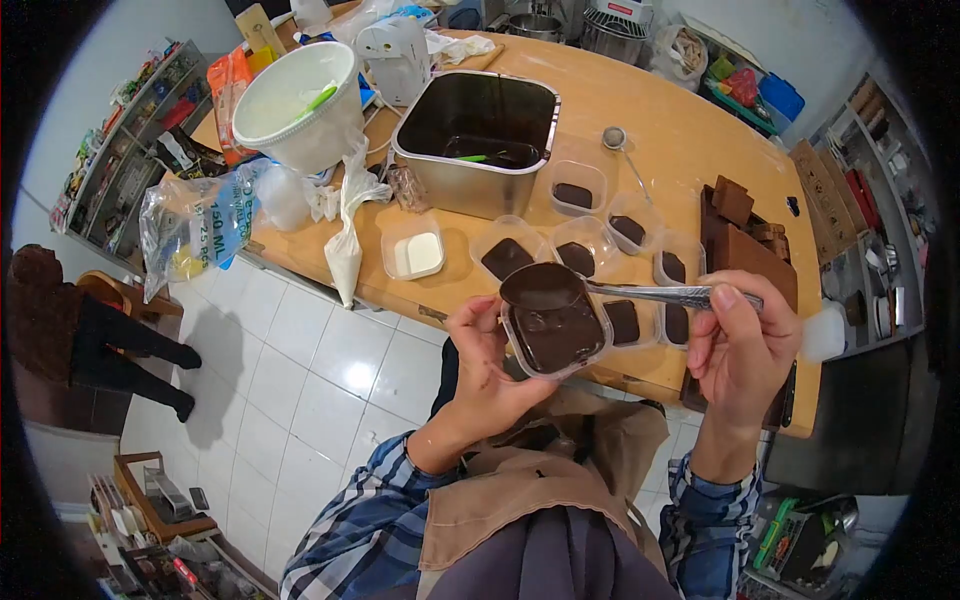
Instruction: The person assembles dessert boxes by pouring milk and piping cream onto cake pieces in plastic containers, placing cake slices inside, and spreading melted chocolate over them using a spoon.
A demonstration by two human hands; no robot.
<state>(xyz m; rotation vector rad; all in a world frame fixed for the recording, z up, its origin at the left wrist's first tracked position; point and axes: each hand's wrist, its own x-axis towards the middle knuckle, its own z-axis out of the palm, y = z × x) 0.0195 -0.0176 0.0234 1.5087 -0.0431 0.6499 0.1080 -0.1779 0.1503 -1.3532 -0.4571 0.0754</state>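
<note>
My left hand (488, 372) is wrapped round a clear plastic cup (560, 340) of glossy dark chocolate, held up near the table's front edge. In my right hand (742, 345) is the patterned handle of a metal spoon (655, 292). Its chocolate-coated bowl is over the far rim of that cup; whether it touches the chocolate I cannot tell. Just beyond, several similar cups stand on the table, each with a dark piece inside, such as this cup (508, 252). A cup with white filling (415, 254) stands to their left, beside a piping bag (345, 245) of white cream.
A deep metal tub (475, 190) smeared with chocolate and a white bowl (298, 110) stand further back. Chocolate cake slabs (750, 250) lie on the right, near a small strainer (615, 138). A plastic bag (205, 220) hangs at the left edge. Another person (90, 320) is at far left.
</note>
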